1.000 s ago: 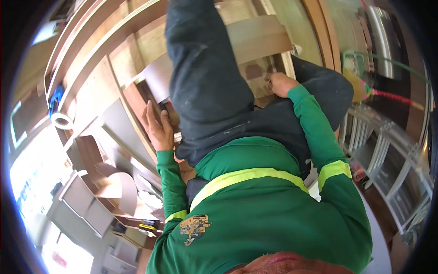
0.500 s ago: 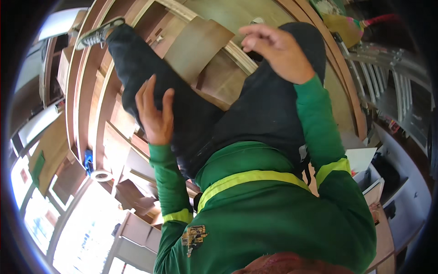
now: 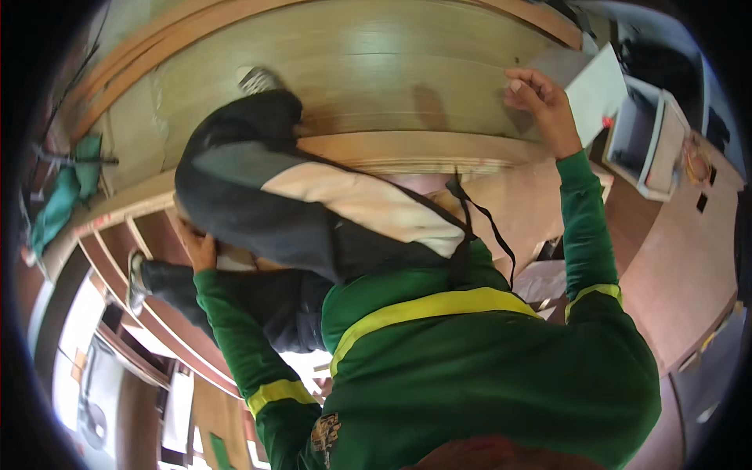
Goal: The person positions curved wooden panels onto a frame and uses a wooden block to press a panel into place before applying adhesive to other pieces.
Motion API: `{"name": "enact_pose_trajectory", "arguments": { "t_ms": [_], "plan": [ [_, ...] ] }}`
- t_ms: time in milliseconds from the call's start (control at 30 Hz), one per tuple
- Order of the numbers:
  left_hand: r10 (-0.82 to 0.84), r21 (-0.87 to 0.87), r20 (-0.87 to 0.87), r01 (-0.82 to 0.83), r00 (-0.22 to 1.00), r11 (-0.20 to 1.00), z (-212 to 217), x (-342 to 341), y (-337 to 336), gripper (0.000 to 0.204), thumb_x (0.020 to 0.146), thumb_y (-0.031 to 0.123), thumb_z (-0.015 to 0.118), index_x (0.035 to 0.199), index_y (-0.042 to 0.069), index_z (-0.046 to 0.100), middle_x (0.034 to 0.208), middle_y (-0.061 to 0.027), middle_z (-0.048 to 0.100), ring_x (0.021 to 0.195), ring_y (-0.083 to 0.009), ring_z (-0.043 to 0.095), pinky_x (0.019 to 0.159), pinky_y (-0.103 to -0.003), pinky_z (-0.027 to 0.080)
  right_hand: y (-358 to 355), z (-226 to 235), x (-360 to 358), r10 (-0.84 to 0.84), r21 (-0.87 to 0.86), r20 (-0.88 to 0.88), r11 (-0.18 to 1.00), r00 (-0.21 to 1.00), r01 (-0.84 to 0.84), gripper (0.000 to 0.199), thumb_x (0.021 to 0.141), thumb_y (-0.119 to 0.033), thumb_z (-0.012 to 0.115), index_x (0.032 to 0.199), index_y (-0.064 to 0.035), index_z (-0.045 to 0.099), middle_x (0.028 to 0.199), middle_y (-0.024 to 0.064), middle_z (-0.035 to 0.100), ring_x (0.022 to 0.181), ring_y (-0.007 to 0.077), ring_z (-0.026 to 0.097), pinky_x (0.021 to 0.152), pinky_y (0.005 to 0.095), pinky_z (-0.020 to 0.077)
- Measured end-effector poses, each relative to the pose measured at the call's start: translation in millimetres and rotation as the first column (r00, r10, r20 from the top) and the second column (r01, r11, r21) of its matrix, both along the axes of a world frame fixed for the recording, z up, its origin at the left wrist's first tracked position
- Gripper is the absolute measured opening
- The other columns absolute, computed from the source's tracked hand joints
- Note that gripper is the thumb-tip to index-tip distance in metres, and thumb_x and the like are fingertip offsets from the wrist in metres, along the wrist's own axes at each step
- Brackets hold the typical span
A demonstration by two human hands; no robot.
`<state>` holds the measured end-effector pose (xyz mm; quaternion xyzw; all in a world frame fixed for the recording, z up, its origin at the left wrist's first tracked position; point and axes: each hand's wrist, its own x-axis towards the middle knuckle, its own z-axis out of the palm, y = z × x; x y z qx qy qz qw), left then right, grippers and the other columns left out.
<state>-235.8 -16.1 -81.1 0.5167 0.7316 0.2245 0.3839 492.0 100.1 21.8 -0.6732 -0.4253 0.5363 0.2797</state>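
My left hand (image 3: 201, 247) is low at the left, beside my bent knee and next to the wooden framework (image 3: 113, 221). The knee partly covers its fingers, which look stretched out; whether they touch the wood I cannot tell. Raised over the plywood surface (image 3: 392, 66) at the upper right is my right hand (image 3: 546, 110). Its fingers are loosely bent and apart, with nothing visible in them. A white panel (image 3: 597, 90) is just right of that hand. One leg is bent across the framework's edge, and the other reaches left among its compartments.
At the right a small open white box (image 3: 656, 168) stands on a reddish-brown board (image 3: 681, 258), near some thin cable (image 3: 695, 160). Green cloth (image 3: 66, 200) hangs at the far left. A long wooden strip (image 3: 180, 31) runs along the top. A black strap dangles at my waist.
My body and the view have turned to the right. My left hand has come down beside the knee from above the thigh. My right hand has swung out over the plywood.
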Motion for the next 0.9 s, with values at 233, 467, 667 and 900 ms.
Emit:
{"name": "enact_pose_trajectory", "arguments": {
  "t_ms": [233, 467, 667, 900],
  "plan": [
    [-0.293, -0.037, -0.258, 0.294, 0.921, 0.955, 9, -28, 19, 0.091, 0.083, 0.033, 0.077, 0.152, -0.004, 0.03, 0.153, -0.0245, 0.039, 0.139, -0.0344, 0.042, 0.115, -0.044, 0.033, -89, -41, 31, 0.181, -0.102, 0.262, 0.982, 0.948, -0.16, 0.034, 0.099, -0.027, 0.063, 0.125, -0.004, 0.064, 0.096, 0.0052, 0.068, 0.089, 0.0145, 0.066, 0.084, 0.0305, 0.0533],
    [-0.35, -0.02, -0.301, 0.361, 0.887, 0.932, 6, -31, 54, 0.076, 0.084, 0.03, 0.074, 0.144, -0.005, 0.043, 0.141, -0.0251, 0.051, 0.131, -0.0362, 0.05, 0.111, -0.045, 0.037, -79, -35, 34, 0.25, -0.204, 0.471, 0.964, 0.846, -0.171, 0.039, 0.098, -0.037, 0.063, 0.122, -0.0063, 0.065, 0.097, 0.0134, 0.072, 0.088, 0.0235, 0.068, 0.084, 0.0354, 0.0537],
    [-0.356, -0.009, -0.317, 0.372, 0.879, 0.928, 4, -37, 69, 0.075, 0.084, 0.028, 0.074, 0.143, -0.006, 0.044, 0.138, -0.0251, 0.053, 0.128, -0.0362, 0.052, 0.11, -0.045, 0.038, -90, -27, 69, 0.176, -0.152, 0.507, 0.982, 0.844, -0.114, 0.036, 0.099, -0.036, 0.062, 0.121, -0.0072, 0.066, 0.104, 0.0141, 0.072, 0.094, 0.0242, 0.068, 0.084, 0.0363, 0.0534],
    [-0.105, 0.004, -0.174, 0.108, 0.979, 0.994, -5, -13, 62, 0.075, 0.084, 0.029, 0.073, 0.143, -0.007, 0.045, 0.14, -0.0277, 0.052, 0.129, -0.0367, 0.052, 0.11, -0.043, 0.039, -135, -51, 40, 0.165, -0.001, 0.688, 0.974, 0.707, -0.227, 0.035, 0.098, -0.034, 0.054, 0.112, -0.0051, 0.069, 0.11, 0.0197, 0.066, 0.103, 0.0378, 0.063, 0.093, 0.0478, 0.0487]
  ]
}}
